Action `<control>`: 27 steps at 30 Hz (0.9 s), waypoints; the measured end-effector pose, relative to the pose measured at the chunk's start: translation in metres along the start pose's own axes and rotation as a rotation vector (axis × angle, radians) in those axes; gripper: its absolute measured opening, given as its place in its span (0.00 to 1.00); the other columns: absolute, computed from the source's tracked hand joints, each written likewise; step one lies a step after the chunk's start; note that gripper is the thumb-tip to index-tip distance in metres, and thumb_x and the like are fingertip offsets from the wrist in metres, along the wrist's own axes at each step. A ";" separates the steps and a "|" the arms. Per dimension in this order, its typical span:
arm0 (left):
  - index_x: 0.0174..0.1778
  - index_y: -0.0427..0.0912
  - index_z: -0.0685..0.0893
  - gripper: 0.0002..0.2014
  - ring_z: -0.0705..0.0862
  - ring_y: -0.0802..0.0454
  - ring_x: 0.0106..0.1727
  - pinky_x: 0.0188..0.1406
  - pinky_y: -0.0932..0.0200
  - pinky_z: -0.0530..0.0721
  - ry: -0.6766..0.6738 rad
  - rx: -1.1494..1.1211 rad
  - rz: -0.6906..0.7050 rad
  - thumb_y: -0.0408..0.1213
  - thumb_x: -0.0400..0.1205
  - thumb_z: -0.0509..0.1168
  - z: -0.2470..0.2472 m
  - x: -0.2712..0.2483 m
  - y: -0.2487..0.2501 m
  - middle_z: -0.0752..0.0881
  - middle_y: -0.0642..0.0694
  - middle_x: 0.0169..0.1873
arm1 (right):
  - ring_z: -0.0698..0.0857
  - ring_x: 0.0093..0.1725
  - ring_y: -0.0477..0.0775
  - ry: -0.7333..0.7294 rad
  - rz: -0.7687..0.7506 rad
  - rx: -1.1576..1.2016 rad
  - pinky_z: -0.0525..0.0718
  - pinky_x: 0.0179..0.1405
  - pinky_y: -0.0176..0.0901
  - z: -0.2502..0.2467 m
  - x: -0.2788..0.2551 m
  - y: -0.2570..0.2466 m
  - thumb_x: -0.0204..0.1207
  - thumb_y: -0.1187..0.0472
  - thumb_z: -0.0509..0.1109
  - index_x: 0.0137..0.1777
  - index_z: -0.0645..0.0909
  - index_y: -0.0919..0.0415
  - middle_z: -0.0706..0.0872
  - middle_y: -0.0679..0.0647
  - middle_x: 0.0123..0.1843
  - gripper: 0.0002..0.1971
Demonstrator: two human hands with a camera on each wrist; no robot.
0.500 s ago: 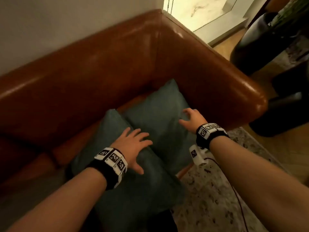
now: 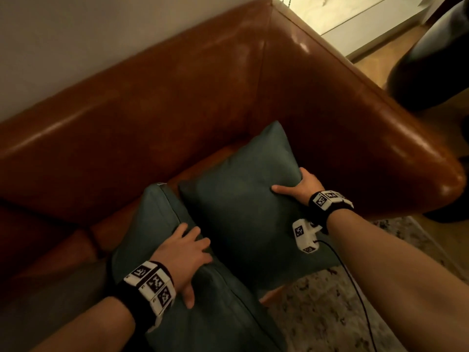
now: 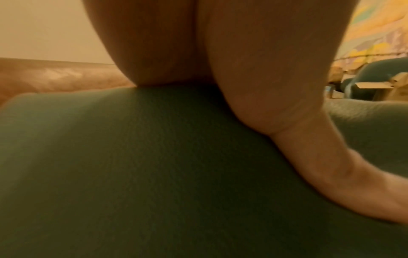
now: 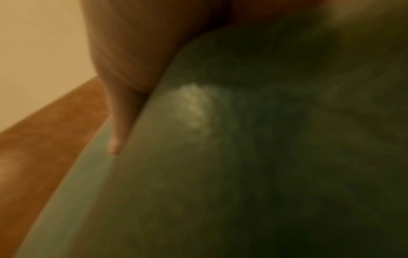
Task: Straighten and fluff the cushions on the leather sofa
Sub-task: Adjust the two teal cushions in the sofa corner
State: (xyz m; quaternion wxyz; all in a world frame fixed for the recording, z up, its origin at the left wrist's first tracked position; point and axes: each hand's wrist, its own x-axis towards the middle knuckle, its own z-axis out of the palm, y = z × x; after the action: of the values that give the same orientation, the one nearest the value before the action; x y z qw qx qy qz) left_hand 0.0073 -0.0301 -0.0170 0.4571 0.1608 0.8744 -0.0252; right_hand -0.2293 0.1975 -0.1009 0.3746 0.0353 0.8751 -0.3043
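Two teal cushions lie on the seat of the brown leather sofa (image 2: 177, 110). My left hand (image 2: 189, 250) rests flat on the nearer cushion (image 2: 203, 318), fingers spread, fingertips at the lower left edge of the farther cushion (image 2: 241, 199). The left wrist view shows the palm and thumb of the left hand (image 3: 264, 78) pressed on teal fabric (image 3: 154, 174). My right hand (image 2: 303, 185) grips the farther cushion's right edge, thumb on its face, fingers hidden behind the edge. Blurred in the right wrist view, the thumb (image 4: 119, 122) lies along that cushion (image 4: 243, 174).
The sofa's armrest (image 2: 368, 128) runs close along the right of the farther cushion. A speckled rug (image 2: 317, 313) lies in front of the sofa. A dark rounded object (image 2: 431, 72) stands on the wooden floor beyond the armrest. A black cable (image 2: 355, 288) hangs from my right wrist.
Both hands have come down onto the cushions. The left now lies flat on the nearer cushion, and the right has taken hold of the farther cushion's right edge.
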 end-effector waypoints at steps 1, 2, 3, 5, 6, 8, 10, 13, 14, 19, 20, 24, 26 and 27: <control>0.77 0.55 0.72 0.47 0.59 0.40 0.78 0.78 0.38 0.47 0.014 -0.008 -0.011 0.71 0.63 0.71 0.002 -0.008 -0.001 0.68 0.51 0.75 | 0.81 0.66 0.60 -0.002 -0.032 0.005 0.81 0.65 0.56 0.002 -0.007 -0.004 0.54 0.39 0.86 0.73 0.72 0.50 0.81 0.54 0.70 0.46; 0.75 0.56 0.75 0.44 0.61 0.42 0.77 0.78 0.39 0.48 0.028 -0.016 -0.028 0.71 0.64 0.70 0.004 -0.018 -0.003 0.70 0.53 0.73 | 0.81 0.67 0.60 -0.002 -0.057 0.008 0.80 0.65 0.54 0.003 -0.014 -0.009 0.58 0.43 0.86 0.73 0.73 0.50 0.81 0.53 0.70 0.44; 0.73 0.56 0.76 0.42 0.62 0.44 0.75 0.78 0.41 0.47 0.044 -0.032 -0.057 0.72 0.64 0.69 0.005 -0.028 -0.007 0.72 0.55 0.70 | 0.81 0.68 0.59 0.006 -0.077 -0.001 0.80 0.65 0.53 0.004 -0.020 -0.012 0.60 0.45 0.86 0.73 0.74 0.51 0.83 0.53 0.69 0.41; 0.70 0.59 0.78 0.40 0.63 0.48 0.74 0.78 0.42 0.42 0.078 -0.062 -0.143 0.74 0.65 0.66 0.005 -0.048 -0.018 0.73 0.59 0.67 | 0.83 0.66 0.59 0.042 -0.122 -0.038 0.81 0.65 0.55 0.001 -0.034 -0.020 0.63 0.47 0.85 0.72 0.76 0.50 0.85 0.52 0.67 0.37; 0.69 0.60 0.79 0.39 0.64 0.49 0.74 0.79 0.42 0.40 0.103 -0.072 -0.195 0.76 0.64 0.64 0.003 -0.057 -0.026 0.74 0.60 0.66 | 0.84 0.66 0.59 0.065 -0.143 -0.064 0.82 0.65 0.55 -0.004 -0.041 -0.025 0.64 0.47 0.84 0.72 0.76 0.49 0.86 0.52 0.66 0.36; 0.67 0.62 0.81 0.39 0.66 0.53 0.72 0.81 0.43 0.41 0.158 -0.103 -0.322 0.77 0.63 0.63 -0.004 -0.075 -0.047 0.75 0.63 0.63 | 0.84 0.65 0.59 0.112 -0.186 -0.146 0.82 0.64 0.55 -0.018 -0.056 -0.038 0.66 0.48 0.83 0.73 0.76 0.48 0.86 0.52 0.66 0.35; 0.64 0.60 0.84 0.40 0.69 0.54 0.68 0.80 0.47 0.53 0.250 -0.187 -0.454 0.78 0.60 0.64 -0.014 -0.090 -0.069 0.76 0.63 0.57 | 0.84 0.65 0.60 0.170 -0.235 -0.265 0.83 0.63 0.55 -0.038 -0.070 -0.053 0.67 0.47 0.82 0.74 0.74 0.46 0.86 0.52 0.66 0.35; 0.48 0.52 0.86 0.35 0.74 0.50 0.55 0.58 0.48 0.73 0.502 -0.399 -0.616 0.77 0.58 0.67 -0.032 -0.102 -0.101 0.75 0.58 0.41 | 0.86 0.58 0.60 0.250 -0.292 -0.456 0.85 0.53 0.52 -0.072 -0.084 -0.077 0.68 0.45 0.80 0.70 0.73 0.47 0.87 0.53 0.61 0.32; 0.48 0.50 0.86 0.35 0.74 0.47 0.54 0.55 0.47 0.75 0.562 -0.482 -0.672 0.76 0.58 0.69 -0.038 -0.101 -0.112 0.75 0.56 0.41 | 0.86 0.56 0.59 0.262 -0.293 -0.501 0.84 0.49 0.51 -0.080 -0.084 -0.083 0.68 0.43 0.80 0.68 0.72 0.47 0.86 0.53 0.60 0.31; 0.78 0.52 0.70 0.39 0.68 0.36 0.75 0.75 0.28 0.63 0.599 -0.594 -0.883 0.70 0.74 0.63 -0.045 -0.065 -0.150 0.73 0.43 0.73 | 0.67 0.79 0.65 0.220 -0.159 -0.744 0.66 0.74 0.70 -0.079 -0.072 -0.076 0.67 0.23 0.65 0.81 0.55 0.36 0.66 0.53 0.83 0.45; 0.79 0.51 0.66 0.41 0.65 0.37 0.79 0.77 0.25 0.57 0.588 -0.609 -0.904 0.69 0.74 0.63 -0.045 -0.058 -0.153 0.70 0.44 0.77 | 0.65 0.80 0.66 0.232 -0.127 -0.734 0.64 0.76 0.72 -0.074 -0.070 -0.071 0.67 0.22 0.62 0.83 0.51 0.36 0.62 0.54 0.84 0.46; 0.76 0.54 0.63 0.48 0.68 0.36 0.77 0.75 0.24 0.57 0.526 -0.620 -0.952 0.72 0.65 0.71 -0.045 -0.053 -0.159 0.75 0.42 0.73 | 0.66 0.79 0.68 0.246 -0.105 -0.704 0.68 0.74 0.70 -0.063 -0.068 -0.052 0.60 0.20 0.67 0.84 0.43 0.39 0.61 0.56 0.84 0.57; 0.70 0.54 0.65 0.41 0.73 0.33 0.70 0.71 0.22 0.62 0.520 -0.544 -0.964 0.72 0.67 0.69 -0.045 -0.056 -0.161 0.81 0.41 0.64 | 0.72 0.74 0.67 0.260 -0.125 -0.715 0.75 0.69 0.66 -0.067 -0.067 -0.051 0.58 0.23 0.72 0.84 0.46 0.39 0.67 0.58 0.80 0.58; 0.68 0.54 0.66 0.38 0.74 0.31 0.69 0.70 0.21 0.63 0.529 -0.537 -0.973 0.70 0.68 0.69 -0.047 -0.057 -0.162 0.83 0.40 0.61 | 0.76 0.71 0.67 0.284 -0.139 -0.719 0.78 0.66 0.64 -0.070 -0.066 -0.051 0.60 0.25 0.73 0.83 0.49 0.40 0.70 0.59 0.77 0.55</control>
State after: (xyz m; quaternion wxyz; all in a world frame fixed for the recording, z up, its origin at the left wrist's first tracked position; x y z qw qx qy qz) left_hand -0.0486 -0.1896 0.0396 0.1853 -0.3765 0.9072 0.0308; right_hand -0.2412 0.2057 0.0070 0.2166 -0.1155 0.9694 0.0050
